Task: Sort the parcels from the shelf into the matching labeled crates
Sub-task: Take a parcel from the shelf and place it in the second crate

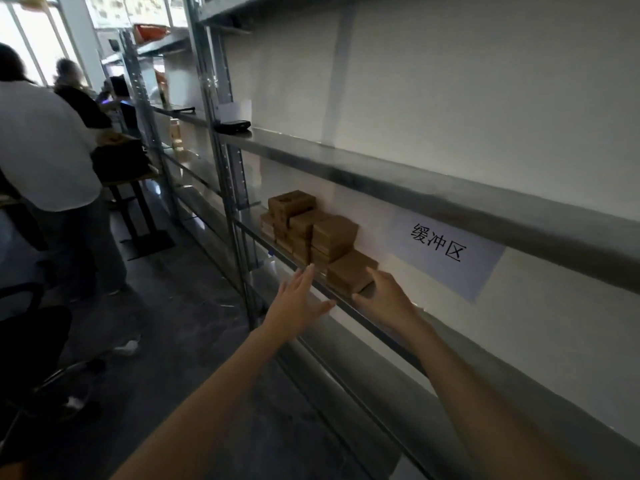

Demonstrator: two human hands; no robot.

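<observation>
1. Parcels (313,233) of brown cardboard, small and blocky, sit stacked in uneven steps on the middle metal shelf (450,202), pushed back toward the white wall.
2. We see the right hand's fingers (375,271) curled over the nearest parcel (349,273), the thumb pressed at its front lower edge, so that hand (384,297) grips this flat box where it lies at the right end of the stack.
3. Our left hand (298,303) is spread flat, fingers straight and together, thumb out, holding nothing; its fingertips reach just beside the shelf's front lip, below the stack.
4. Both bare forearms stretch out from the lower edge of the view.
5. On the wall behind, right of the boxes, a pale paper sign (443,251) carries three black characters, 缓冲区.
6. The shelving is dull galvanized steel with perforated uprights (239,174).
7. One shelf higher, at the left end, a small black object (232,125) lies; we cannot tell what it is.
8. Farther left, people (45,147) stand by a table, blurred.
</observation>
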